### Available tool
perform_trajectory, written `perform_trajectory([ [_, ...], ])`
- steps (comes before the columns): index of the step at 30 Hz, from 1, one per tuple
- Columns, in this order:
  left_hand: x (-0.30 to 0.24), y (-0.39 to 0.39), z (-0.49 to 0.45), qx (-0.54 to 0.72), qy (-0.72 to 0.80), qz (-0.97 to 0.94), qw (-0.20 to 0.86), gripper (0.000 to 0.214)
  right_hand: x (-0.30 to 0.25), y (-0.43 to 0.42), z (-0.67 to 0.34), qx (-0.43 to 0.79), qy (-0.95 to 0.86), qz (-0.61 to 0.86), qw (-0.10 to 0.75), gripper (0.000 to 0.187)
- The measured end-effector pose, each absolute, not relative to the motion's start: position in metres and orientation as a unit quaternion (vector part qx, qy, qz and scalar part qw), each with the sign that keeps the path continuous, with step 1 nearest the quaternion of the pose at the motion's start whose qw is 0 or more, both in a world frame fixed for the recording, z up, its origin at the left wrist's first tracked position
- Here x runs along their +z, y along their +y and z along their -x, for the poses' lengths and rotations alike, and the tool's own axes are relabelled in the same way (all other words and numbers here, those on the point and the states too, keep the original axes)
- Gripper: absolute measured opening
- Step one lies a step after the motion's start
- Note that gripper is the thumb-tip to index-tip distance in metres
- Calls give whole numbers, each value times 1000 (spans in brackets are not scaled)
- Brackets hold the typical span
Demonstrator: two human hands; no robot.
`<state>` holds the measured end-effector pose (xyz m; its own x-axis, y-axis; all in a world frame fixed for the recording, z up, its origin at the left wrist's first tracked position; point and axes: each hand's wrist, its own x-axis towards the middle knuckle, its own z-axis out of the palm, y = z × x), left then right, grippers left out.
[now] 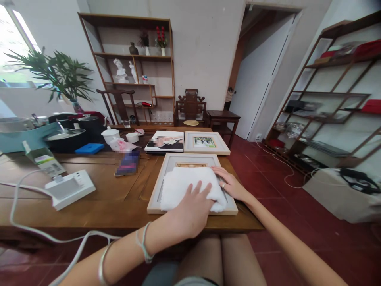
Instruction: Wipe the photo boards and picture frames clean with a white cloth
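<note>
A pale wooden picture frame [156, 194] lies flat on the brown table [98, 194] in front of me. A white cloth [181, 184] covers most of its glass. My left hand [190, 210] lies flat on the cloth's near right part, fingers stretched out. Over at the frame's right edge rests my right hand [230, 183], fingers extended, a ring on one finger, touching the cloth's edge. Neither hand grips anything.
Behind the frame lie a second framed picture [206, 143] and a photo print [165, 141]. To the left are a phone [127, 163], a white box with a cable [70, 188], a blue sponge [89, 148], pots [67, 137] and a white teapot [110, 135]. Shelves stand at the back and right.
</note>
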<state>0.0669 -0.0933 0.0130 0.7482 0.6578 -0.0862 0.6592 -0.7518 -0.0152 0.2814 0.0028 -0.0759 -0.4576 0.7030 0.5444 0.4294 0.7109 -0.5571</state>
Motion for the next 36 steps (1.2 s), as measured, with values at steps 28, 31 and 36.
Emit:
perform_trajectory([
  [28, 41, -72, -84, -134, 368, -920, 26, 31, -74, 1, -283, 185, -838, 347, 379, 47],
  [31, 20, -45, -88, -95, 422, -901, -22, 37, -77, 4, -284, 186, -836, 348, 382, 48],
  [36, 7, 3, -91, -34, 440, -895, -68, 42, -77, 6, -284, 175, -846, 334, 377, 44],
])
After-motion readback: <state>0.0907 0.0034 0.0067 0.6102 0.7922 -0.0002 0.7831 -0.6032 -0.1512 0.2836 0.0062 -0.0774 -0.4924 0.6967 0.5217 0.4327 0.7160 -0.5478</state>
